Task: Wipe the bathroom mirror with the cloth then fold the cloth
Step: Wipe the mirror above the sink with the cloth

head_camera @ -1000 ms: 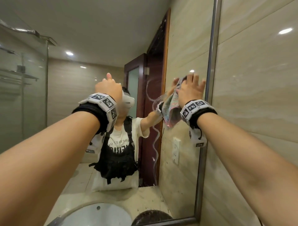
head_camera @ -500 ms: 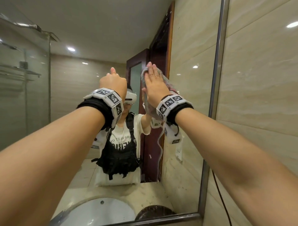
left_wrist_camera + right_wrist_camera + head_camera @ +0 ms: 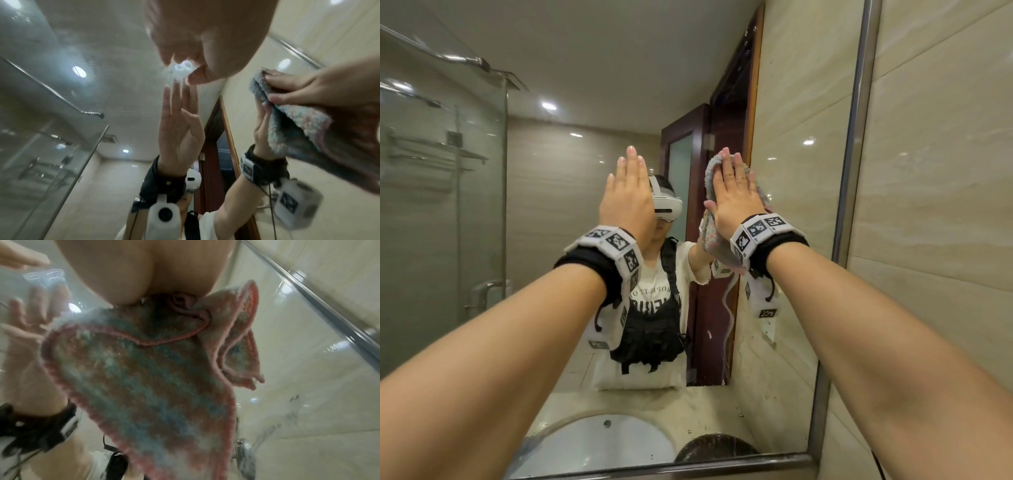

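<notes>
I have my right hand point(image 3: 736, 195) spread flat, fingers straight, pressing the cloth point(image 3: 710, 236) against the mirror point(image 3: 791, 240) near its right side, while my left hand point(image 3: 628, 195) rests open-palmed on the glass beside it.

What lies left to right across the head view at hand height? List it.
Shower glass → left hand → cloth under the right hand → mirror frame → tiled wall.

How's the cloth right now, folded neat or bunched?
Bunched. The cloth sits crumpled under the flat right hand against the mirror, its pink edge doubled over in loose, uneven flaps.
</notes>
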{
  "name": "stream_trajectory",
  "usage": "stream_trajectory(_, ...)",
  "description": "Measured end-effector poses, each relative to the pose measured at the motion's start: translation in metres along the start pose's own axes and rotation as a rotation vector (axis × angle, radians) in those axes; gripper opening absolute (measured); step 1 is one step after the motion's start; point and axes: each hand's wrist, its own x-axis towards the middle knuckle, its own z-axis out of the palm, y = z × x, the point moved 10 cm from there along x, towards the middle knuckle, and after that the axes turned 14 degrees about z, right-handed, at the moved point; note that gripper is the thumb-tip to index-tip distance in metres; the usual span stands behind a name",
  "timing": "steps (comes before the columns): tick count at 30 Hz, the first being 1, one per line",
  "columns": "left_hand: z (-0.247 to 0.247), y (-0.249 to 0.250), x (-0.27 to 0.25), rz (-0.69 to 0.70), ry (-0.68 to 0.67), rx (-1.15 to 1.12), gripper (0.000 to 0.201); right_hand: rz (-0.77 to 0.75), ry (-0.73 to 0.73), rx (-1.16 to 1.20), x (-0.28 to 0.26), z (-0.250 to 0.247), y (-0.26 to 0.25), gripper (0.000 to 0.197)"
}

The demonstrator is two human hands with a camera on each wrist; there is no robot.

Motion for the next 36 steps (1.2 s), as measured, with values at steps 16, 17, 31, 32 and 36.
stream_trajectory(16,0.032,0.074,-0.009,0.080,-0.096,-0.005,0.050,0.310,-0.167,0.076,-0.028,0.048,0.129,0.077)
stream_trajectory(17,0.033,0.074,-0.009,0.086,-0.096,0.005,0.050,0.309,-0.169,0.070,-0.029,0.049,0.133,0.076)
stream_trajectory(31,0.036,0.070,-0.003,0.145,-0.035,0.027,0.047,-0.038,-0.047,0.015,-0.004,0.006,0.016,0.067)
stream_trajectory(32,0.037,0.069,-0.003,0.156,-0.030,0.044,0.047,-0.061,-0.043,0.005,0.000,0.001,0.012,0.066)
stream_trajectory(36,0.037,0.067,-0.007,0.197,-0.007,0.034,0.047,-0.131,-0.017,-0.065,-0.008,0.009,0.008,0.068)
